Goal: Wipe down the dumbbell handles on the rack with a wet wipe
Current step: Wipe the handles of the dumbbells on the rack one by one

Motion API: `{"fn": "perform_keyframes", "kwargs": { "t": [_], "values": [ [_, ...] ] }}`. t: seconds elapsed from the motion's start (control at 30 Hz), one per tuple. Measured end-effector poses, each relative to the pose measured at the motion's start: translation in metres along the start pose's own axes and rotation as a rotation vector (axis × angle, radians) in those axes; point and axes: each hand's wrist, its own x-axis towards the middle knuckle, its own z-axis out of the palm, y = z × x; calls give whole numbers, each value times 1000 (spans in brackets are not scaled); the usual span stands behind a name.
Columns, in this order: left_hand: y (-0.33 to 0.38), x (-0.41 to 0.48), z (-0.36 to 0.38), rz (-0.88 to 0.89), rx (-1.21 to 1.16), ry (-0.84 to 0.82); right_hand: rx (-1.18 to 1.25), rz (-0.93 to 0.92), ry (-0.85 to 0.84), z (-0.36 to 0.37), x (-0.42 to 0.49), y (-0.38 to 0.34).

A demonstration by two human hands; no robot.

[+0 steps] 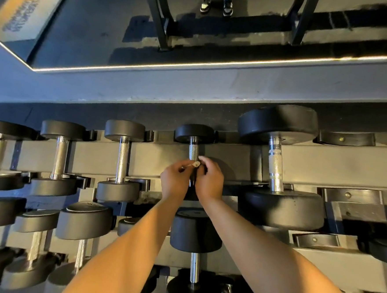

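Top row of the rack (232,162), centre: both hands meet at the handle (193,151) of a small black-headed dumbbell (194,134). Only the far, knurled part of the handle shows; its near part and most of the near head are covered by the hands. The wipe (196,164) appears as a small pale scrap at the handle, between the fingertips of both hands; its full extent is hidden. The left hand (174,180) has its thumb and forefinger closed, pinching the wipe's left edge. The right hand (210,178) has its fingers curled in against the handle and touching the wipe; whether they clamp the handle, the wipe or both cannot be told, as the back of the hand faces the camera. Both forearms enter from the bottom edge and cross over the lower row, partly covering a black dumbbell (196,232) there. To the right stands a big dumbbell (278,125) in full view, and beyond it the cradles hold nothing visible. To the left, more dumbbells continue; the outermost is cut off by the frame edge. Above the rack a mirror (104,37) shows dark frame legs and a pair of shoes (206,5), cut off at the top edge. An orange sign in the mirror is too blurred to read.
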Motion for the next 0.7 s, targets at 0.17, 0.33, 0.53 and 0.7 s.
{"fn": "perform_keyframes", "kwargs": {
  "t": [0.17, 0.33, 0.53, 0.7],
  "values": [
    [10, 11, -3, -24, -106, 16, 21, 22, -15, 3, -12, -6],
    [23, 33, 5, 30, -113, 40, -44, -38, 80, 9, -13, -9],
    [-10, 25, -5, 93, -38, -101, -98, 46, 67, 16, -9, -11],
    [-12, 40, -12, 60, -36, -70, -170, 11, 204, 25, -17, -8]
  ]
}}
